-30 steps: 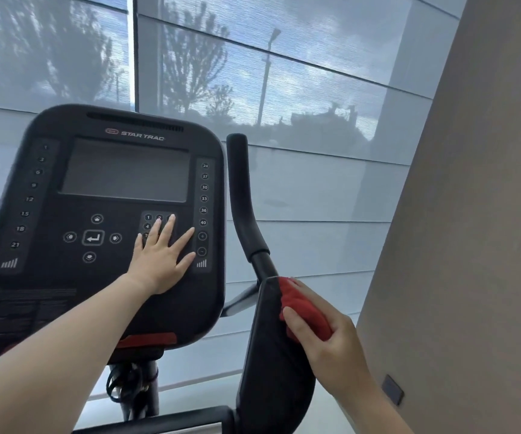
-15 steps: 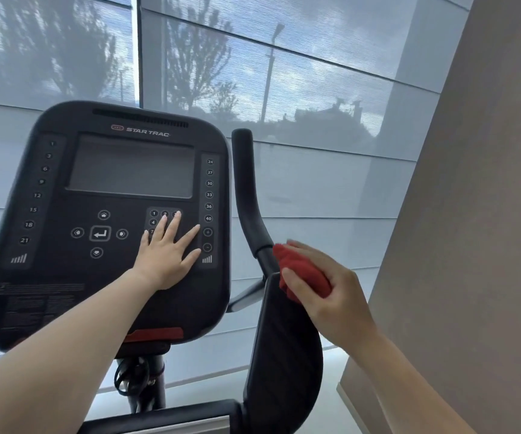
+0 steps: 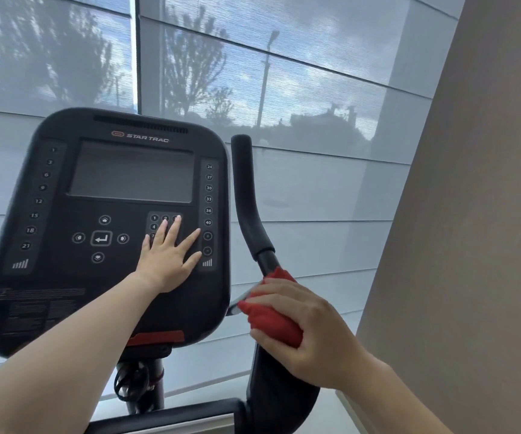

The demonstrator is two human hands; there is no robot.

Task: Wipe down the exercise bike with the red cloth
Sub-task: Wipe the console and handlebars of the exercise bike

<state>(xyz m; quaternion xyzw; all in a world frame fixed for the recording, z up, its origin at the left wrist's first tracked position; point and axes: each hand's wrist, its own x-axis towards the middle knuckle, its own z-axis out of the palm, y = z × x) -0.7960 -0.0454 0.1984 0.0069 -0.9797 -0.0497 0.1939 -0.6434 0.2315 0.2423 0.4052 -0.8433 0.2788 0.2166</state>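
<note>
The exercise bike (image 3: pixel 121 308) faces the window, its right handlebar (image 3: pixel 248 195) rising upright beside the console (image 3: pixel 49 277). The left hand (image 3: pixel 166 261) lies flat on the console's keypad, fingers spread straight. The right hand (image 3: pixel 312 336) grips the bunched red cloth (image 3: pixel 268 314) against the handlebar's lower stem, fingers curled round it.

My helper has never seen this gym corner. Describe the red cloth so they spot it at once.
Find the black console before the window blinds. Right of it a black handlebar rises; at its lower end the right hand grips the bunched red cloth. Unlike the flat red strip under the console, it is crumpled.
</note>
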